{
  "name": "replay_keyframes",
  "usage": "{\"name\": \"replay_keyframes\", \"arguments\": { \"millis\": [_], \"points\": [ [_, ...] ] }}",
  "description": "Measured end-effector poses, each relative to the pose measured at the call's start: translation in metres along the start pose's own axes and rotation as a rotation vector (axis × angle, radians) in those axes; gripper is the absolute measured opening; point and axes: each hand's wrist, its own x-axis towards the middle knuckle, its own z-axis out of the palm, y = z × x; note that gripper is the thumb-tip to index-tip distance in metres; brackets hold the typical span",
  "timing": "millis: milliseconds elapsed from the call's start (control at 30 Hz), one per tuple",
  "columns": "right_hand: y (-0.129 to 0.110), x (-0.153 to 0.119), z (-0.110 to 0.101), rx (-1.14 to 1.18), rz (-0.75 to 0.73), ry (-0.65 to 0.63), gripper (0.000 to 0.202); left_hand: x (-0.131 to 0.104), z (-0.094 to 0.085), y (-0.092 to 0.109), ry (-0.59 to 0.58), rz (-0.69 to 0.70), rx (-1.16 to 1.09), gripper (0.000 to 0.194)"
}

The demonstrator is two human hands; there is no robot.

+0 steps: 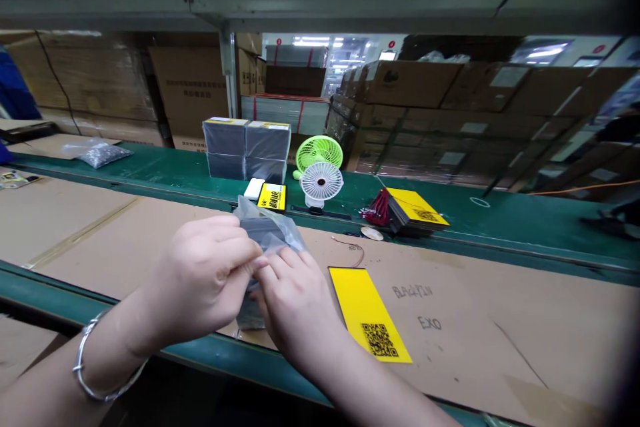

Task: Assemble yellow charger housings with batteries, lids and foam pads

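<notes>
A clear plastic bag [280, 229] with a dark item inside stands near the front edge of the cardboard-covered bench. My left hand [210, 273], its wrist in a silver bangle, pinches the bag's plastic with fingers closed. Against it, my right hand [295, 293] also grips the bag, fingertips meeting those of the left. The two hands cover much of the bag's front. To the right of my right hand lies a flat yellow card [369, 313] with a QR code.
Wrapped grey boxes [247, 150], a green fan [319, 150], a white fan [323, 181] and a small yellow-labelled box [273, 197] stand behind the hands. Red wires [379, 208] lie beside stacked yellow cards [417, 207]. A shelf [350, 3] with bins crosses above.
</notes>
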Motion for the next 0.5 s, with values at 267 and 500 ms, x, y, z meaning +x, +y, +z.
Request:
{"name": "replay_keyframes", "arguments": {
  "millis": [267,500],
  "points": [
    [0.020,-0.025,-0.003,0.079,-0.168,-0.052,0.016,0.002,-0.003,-0.011,0.007,0.000,0.078,0.006],
    [0.021,-0.060,-0.013,0.068,-0.311,-0.049,0.020,-0.006,0.009,-0.010,-0.277,0.040,0.009,0.027]
  ]
}}
